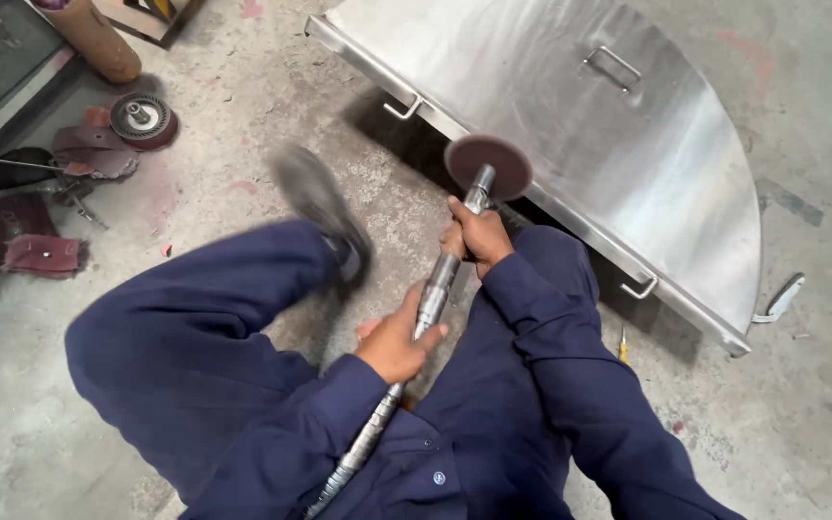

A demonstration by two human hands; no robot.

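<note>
1. Left hand (397,342) closed around rear of flexible-shaft grinder (440,279).
2. Right hand (479,236) closed around its neck, just behind maroon sanding disc (488,166).
3. Disc sits at edge of semicircular steel panel (628,154) on concrete floor (233,125).

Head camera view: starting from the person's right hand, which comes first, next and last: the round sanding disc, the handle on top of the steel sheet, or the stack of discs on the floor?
From the right hand:
1. Sanding disc, just above it on the tool's tip.
2. Handle, upper right on the steel sheet.
3. Stack of discs, far left on the floor.
</note>
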